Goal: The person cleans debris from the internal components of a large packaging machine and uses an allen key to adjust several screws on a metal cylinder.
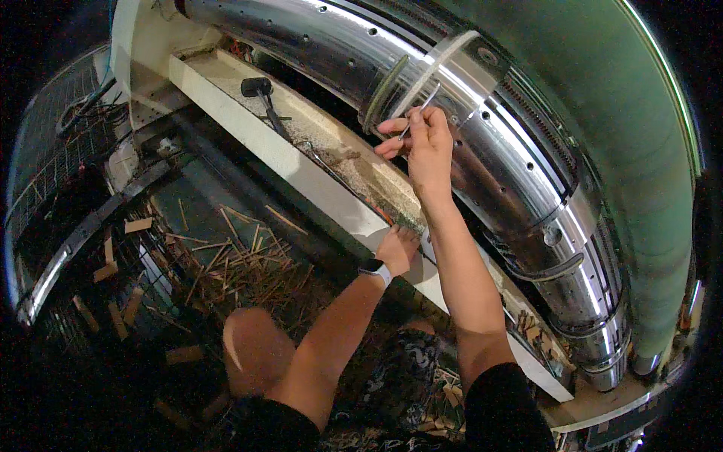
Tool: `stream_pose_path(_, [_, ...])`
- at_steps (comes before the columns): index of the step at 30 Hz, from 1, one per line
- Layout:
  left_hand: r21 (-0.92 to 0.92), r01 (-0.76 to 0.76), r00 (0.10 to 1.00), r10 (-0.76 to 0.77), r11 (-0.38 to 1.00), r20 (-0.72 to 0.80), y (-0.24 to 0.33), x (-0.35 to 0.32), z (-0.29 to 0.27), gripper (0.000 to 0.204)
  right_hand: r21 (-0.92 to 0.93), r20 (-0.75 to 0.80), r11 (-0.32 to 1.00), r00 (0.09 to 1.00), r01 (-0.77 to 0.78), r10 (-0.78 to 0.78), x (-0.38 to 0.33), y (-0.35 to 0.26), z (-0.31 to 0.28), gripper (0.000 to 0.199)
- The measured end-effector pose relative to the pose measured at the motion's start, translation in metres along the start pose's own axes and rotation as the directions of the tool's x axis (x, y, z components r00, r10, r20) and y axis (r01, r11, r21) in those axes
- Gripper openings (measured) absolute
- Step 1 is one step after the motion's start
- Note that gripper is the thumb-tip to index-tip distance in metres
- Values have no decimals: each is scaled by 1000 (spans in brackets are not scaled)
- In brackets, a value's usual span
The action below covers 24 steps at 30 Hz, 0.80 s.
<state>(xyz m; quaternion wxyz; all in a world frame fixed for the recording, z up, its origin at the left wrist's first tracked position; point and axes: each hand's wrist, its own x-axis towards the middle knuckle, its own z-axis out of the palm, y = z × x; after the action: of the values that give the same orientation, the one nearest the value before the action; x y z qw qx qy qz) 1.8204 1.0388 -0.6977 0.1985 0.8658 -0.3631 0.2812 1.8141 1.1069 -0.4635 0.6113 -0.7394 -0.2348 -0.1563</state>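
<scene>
My right hand (429,147) is raised beside a large shiny steel roller (520,162), pinching a thin silver rod that looks like a hex key (430,96). The other fingers stick out near a raised collar ring (437,68) on the roller. A greenish band (385,94) circles the roller just left of those fingers. Lower down, my left hand (399,247), with a white-strapped watch at the wrist, rests with bent fingers over the rim of a long cream metal trough (301,172). Its fingertips are partly hidden. Close to it lies something orange and slender (379,212) in the trough.
In the dusty trough lie a black-headed tool (257,87) and a shiny wrench (312,153). A big green cylinder (640,151) runs behind the roller. Cardboard strips and scraps (241,252) litter the floor at left. My bent knee (256,350) is below.
</scene>
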Motion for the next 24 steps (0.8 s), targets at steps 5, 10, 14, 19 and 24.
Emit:
stream_pose_path(5, [-67,61,993,-53,996,105,-1,2,-4,26,-98,-69,992,994,77,-84,4,6,15,13])
stream_pose_path(10, [0,19,955,-18,1000,297,2,5,-18,34,-177,-82,978,989,107,-123,8,13,14,12])
stream_pose_path(14, [-11,6,986,-4,1000,166,4,10,9,34,-94,-92,992,992,81,-90,12,5,23,12])
stream_pose_path(19, [6,-15,997,14,1000,75,-22,14,33,30,215,-41,973,997,78,-71,28,-6,56,16])
stream_pose_path(24, [-9,-43,984,44,999,173,-8,4,-2,26,144,-139,985,987,99,-78,20,10,42,16])
